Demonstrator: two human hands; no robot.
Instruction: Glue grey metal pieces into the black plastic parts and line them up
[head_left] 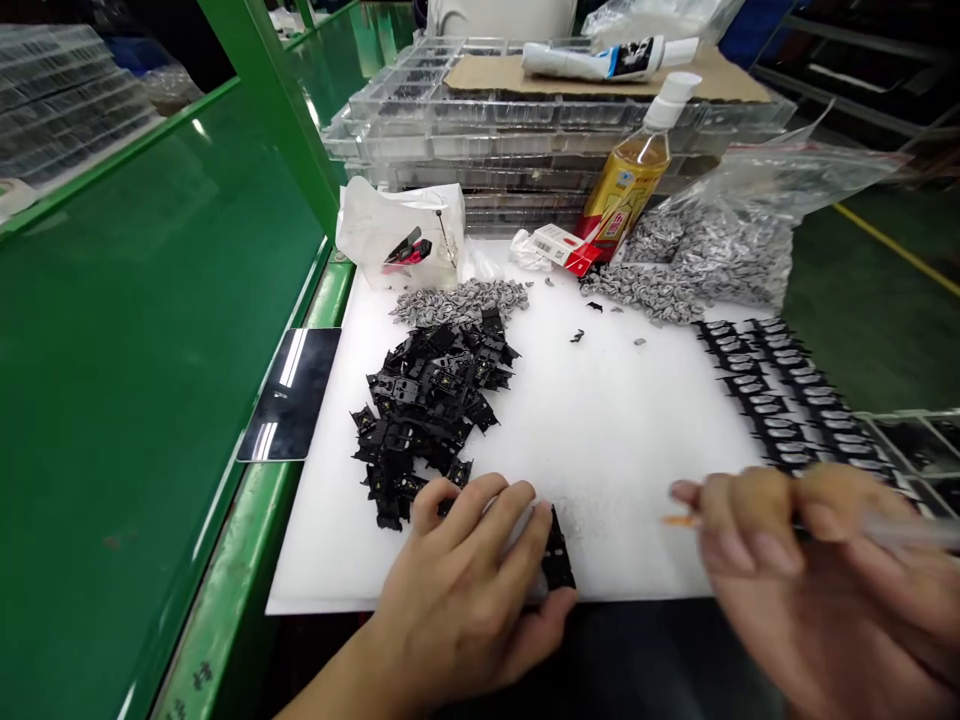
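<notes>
My left hand (472, 590) is closed round a black plastic part (556, 555) at the front edge of the white board. Its fingers hide much of that part. A heap of similar black parts (427, 410) lies just beyond the hand. On the right, my right hand (817, 570) grips a slim translucent tool (900, 530), held clear of the board. An orange tip (681, 520) shows at the tool's left end. Motion blurs both, so the tool's exact kind is unclear.
Small grey pieces (461, 300) are piled behind the heap; more spill from a plastic bag (735, 240). Rows of black parts with grey pieces (780, 390) line the right side. A bottle (626, 180), clear trays (450, 150) and a tube (592, 62) are at the back. A phone (292, 395) lies left.
</notes>
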